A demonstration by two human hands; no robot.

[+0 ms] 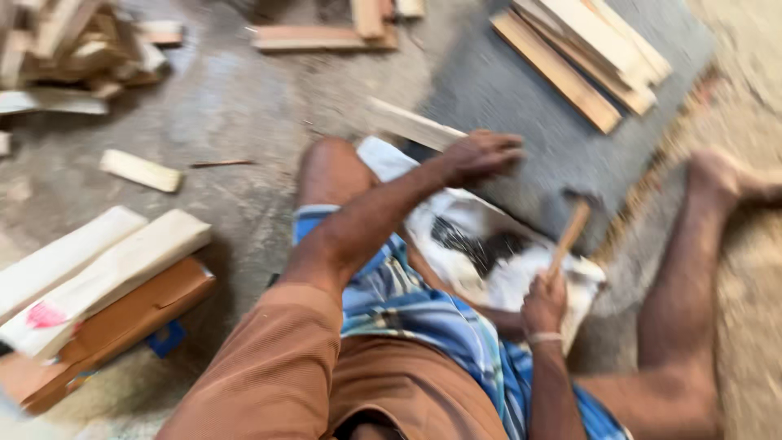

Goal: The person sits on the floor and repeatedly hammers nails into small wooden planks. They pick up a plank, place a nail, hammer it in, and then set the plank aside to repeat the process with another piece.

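Wood scraps everywhere, pic's blurry btw. Person sits on the dusty concrete floor (244, 106), legs spread. Right hand (544, 303) is wrapped tight round a pale wooden hammer handle (568, 239), low down near the end, prob for more swing; the dark head (580, 196) sits up over the grey flat board (562, 138). Left hand (481, 155) reaches far-left of that, fingers curled down onto a thin pale wood strip (411, 124) at the board's edge, looks like it's pinning it steady, tho can't tell if it's truly gripped or just pressed. White plastic bag with dark small bits (489, 253) lies open between the knees, w/in easy reach. Stack of pale planks (586, 57) far right on the board; cardboard-wrapped bundle (98, 293) near left.
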